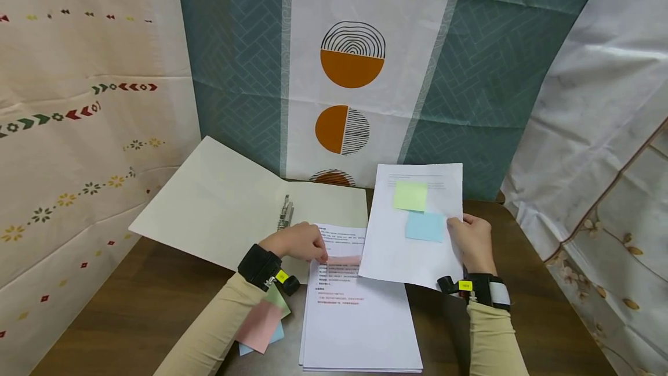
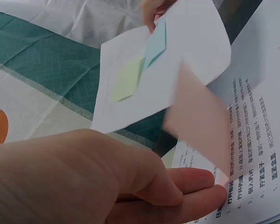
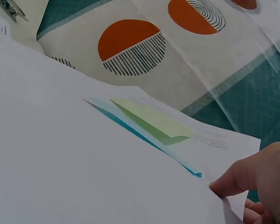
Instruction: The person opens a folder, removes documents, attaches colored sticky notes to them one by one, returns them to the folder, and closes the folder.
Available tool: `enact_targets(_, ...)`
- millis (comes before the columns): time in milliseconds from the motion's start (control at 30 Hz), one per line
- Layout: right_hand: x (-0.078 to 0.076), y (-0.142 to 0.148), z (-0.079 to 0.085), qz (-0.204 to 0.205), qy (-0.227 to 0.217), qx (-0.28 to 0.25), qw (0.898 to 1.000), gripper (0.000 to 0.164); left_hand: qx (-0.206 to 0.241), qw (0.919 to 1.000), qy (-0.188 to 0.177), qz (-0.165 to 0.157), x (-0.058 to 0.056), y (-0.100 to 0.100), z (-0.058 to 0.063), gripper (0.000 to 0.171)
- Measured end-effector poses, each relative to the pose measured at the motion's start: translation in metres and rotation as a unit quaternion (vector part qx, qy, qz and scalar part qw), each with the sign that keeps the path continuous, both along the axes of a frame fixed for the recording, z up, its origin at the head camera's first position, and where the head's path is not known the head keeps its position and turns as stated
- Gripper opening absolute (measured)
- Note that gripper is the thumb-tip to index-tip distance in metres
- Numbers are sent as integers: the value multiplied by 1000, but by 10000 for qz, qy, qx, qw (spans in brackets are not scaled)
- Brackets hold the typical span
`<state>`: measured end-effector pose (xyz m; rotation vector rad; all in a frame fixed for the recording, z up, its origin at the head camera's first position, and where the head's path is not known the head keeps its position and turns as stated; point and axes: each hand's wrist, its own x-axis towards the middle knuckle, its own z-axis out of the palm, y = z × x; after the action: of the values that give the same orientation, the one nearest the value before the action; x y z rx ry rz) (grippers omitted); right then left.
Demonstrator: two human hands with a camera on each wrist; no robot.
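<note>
With its thumb and fingers, my right hand point(image 1: 474, 242) grips the right edge of a printed white sheet point(image 1: 388, 248), held raised and tilted. On that sheet are a green sticky note point(image 1: 410, 196) and a blue sticky note point(image 1: 425, 227), their edges lifting. My left hand point(image 1: 300, 242) is over a stack of printed paper point(image 1: 360, 335), fingertips at the edge of a pink sticky note point(image 1: 344, 260). In the left wrist view, the pink note point(image 2: 200, 121) stands up from the page, blurred. The left thumb lies against the fingers, and no note shows between them.
An open off-white folder point(image 1: 219, 202) with a metal ring clip point(image 1: 285, 213) lies behind the stack. Loose pink, green and blue notes point(image 1: 259, 324) are beside my left forearm on the brown table point(image 1: 99, 306). Patterned cloths point(image 1: 240, 62) hang around the table.
</note>
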<state>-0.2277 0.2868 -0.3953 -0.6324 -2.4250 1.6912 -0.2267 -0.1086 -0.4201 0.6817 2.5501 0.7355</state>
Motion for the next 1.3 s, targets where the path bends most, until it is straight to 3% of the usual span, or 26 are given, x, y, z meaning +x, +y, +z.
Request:
enact_targets(400,5,5,15,-154,147,-548,9983,64,82,9999,-80,92,-1,0,-2,13)
enact_targets(700,12,-5,6,144,35,-654,9977,63,457,9987,212,24,-2,2,-7,20)
enact_targets(900,24,-18,-2,519,-15,-464,9976,65,600,9942,731,521,-3,-1,-10,24)
enact_targets(1133,38,-35,-6,1004,-120,-554,9933,59,439,9823,1086,1462,3,-11,-14,17)
enact_targets(1300,46,-47,-12,1319,-266,-672,9886,56,273,9781,1210,1672,10,-19,-18,15)
